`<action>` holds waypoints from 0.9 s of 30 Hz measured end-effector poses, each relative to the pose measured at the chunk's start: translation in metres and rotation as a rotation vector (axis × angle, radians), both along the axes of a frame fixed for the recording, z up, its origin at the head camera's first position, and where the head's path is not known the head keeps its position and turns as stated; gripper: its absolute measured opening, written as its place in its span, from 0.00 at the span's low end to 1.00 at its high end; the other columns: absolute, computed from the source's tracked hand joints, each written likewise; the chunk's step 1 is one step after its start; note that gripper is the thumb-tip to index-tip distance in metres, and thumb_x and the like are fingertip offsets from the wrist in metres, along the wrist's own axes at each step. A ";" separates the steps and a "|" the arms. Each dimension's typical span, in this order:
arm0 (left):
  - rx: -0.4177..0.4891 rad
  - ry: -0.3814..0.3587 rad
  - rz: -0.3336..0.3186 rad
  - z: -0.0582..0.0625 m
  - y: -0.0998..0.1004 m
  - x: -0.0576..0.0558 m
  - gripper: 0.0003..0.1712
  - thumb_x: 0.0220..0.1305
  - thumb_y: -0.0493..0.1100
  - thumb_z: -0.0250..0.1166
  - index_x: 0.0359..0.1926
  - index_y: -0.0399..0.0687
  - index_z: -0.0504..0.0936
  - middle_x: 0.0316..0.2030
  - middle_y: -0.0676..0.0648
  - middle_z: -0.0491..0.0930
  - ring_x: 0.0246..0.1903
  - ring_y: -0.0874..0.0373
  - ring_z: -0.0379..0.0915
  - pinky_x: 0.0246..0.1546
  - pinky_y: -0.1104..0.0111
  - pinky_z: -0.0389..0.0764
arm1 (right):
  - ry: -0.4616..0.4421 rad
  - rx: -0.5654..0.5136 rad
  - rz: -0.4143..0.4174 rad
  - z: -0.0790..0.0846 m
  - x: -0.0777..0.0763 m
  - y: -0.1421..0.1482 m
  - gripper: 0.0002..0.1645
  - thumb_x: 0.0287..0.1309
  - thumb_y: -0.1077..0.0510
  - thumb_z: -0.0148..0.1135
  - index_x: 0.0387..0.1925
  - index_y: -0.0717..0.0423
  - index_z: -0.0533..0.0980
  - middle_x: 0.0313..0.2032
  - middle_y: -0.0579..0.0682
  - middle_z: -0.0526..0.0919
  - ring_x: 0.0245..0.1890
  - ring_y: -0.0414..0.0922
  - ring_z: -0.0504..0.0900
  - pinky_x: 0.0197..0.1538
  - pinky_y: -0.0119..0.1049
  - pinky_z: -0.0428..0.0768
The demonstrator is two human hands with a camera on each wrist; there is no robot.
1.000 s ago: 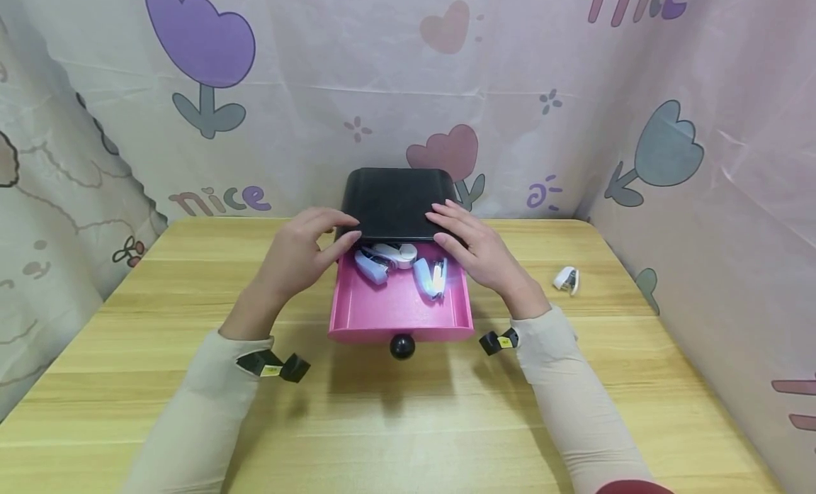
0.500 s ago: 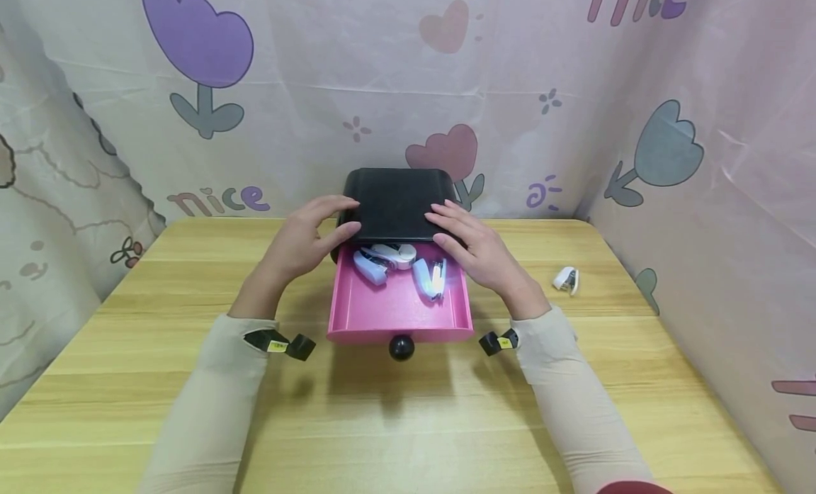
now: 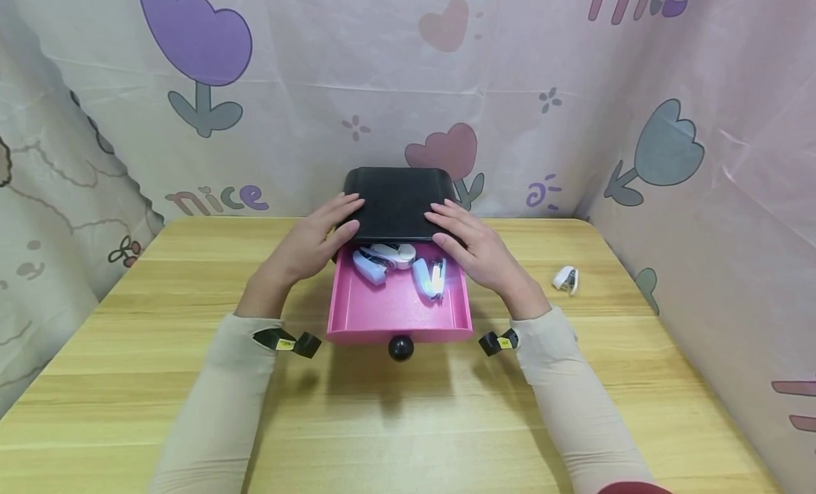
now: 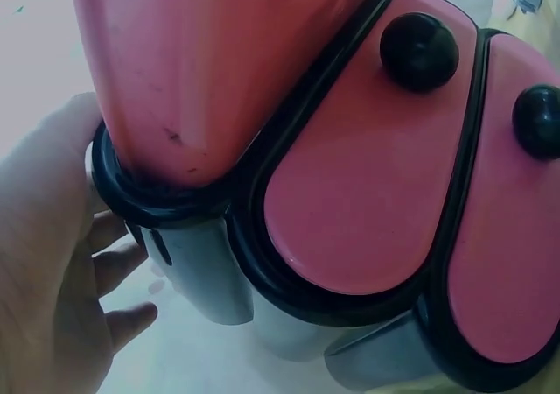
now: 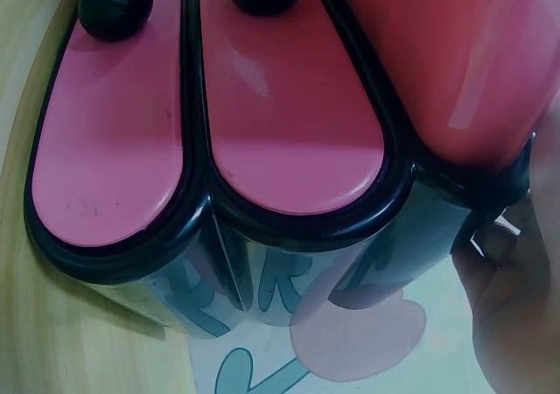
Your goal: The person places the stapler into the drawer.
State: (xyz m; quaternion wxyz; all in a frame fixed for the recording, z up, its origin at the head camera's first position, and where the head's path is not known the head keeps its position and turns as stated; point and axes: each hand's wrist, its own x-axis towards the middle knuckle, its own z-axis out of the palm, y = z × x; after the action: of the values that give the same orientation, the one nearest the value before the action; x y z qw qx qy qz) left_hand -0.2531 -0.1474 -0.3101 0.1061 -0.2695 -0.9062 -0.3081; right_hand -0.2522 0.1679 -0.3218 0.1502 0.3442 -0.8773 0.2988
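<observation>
A black drawer cabinet (image 3: 401, 203) stands at the back of the table with its pink top drawer (image 3: 398, 317) pulled out. Inside the drawer lie a blue mini stapler (image 3: 370, 267), a second blue mini stapler (image 3: 429, 278) and a white mini stapler (image 3: 403, 256). My left hand (image 3: 312, 242) rests on the cabinet's top left edge, fingers fairly straight. Opposite it, my right hand (image 3: 474, 246) lies with spread fingers on the top right edge. Two lower pink drawers (image 4: 367, 166) with black knobs are closed, seen in both wrist views.
Another white mini stapler (image 3: 566, 280) lies on the wooden table (image 3: 395, 437), right of the cabinet. A patterned curtain (image 3: 306, 111) hangs right behind the table. A red rounded edge (image 3: 634, 487) shows at the bottom right.
My left hand has shifted slightly up and right, its fingers settling flatter over the cabinet's top left edge. My right hand, the drawer and the staplers stay where they were.
</observation>
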 end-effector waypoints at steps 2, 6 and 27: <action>-0.022 0.021 -0.002 0.001 0.000 0.001 0.33 0.74 0.60 0.47 0.73 0.54 0.63 0.73 0.50 0.57 0.75 0.53 0.41 0.71 0.48 0.50 | 0.000 -0.001 0.001 0.001 0.000 0.000 0.29 0.71 0.43 0.50 0.70 0.43 0.68 0.71 0.42 0.63 0.74 0.39 0.50 0.72 0.51 0.54; -0.055 0.052 -0.006 0.000 0.001 0.002 0.33 0.75 0.59 0.45 0.74 0.52 0.62 0.74 0.49 0.56 0.75 0.51 0.40 0.71 0.50 0.48 | 0.002 -0.002 0.002 0.001 0.001 0.000 0.29 0.71 0.43 0.50 0.70 0.44 0.68 0.71 0.42 0.63 0.74 0.39 0.50 0.72 0.51 0.54; -0.090 0.150 0.009 -0.006 0.003 0.004 0.30 0.76 0.54 0.44 0.73 0.48 0.63 0.72 0.45 0.59 0.73 0.51 0.47 0.72 0.53 0.46 | -0.033 -0.025 -0.010 0.005 0.008 0.006 0.35 0.71 0.38 0.48 0.73 0.45 0.61 0.74 0.47 0.57 0.74 0.43 0.50 0.71 0.55 0.56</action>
State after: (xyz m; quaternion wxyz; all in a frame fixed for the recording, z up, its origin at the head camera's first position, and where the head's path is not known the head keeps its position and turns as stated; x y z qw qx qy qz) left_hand -0.2495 -0.1443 -0.3162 0.1630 -0.2922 -0.9098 -0.2456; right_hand -0.2439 0.1737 -0.3169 0.1418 0.3330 -0.8775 0.3147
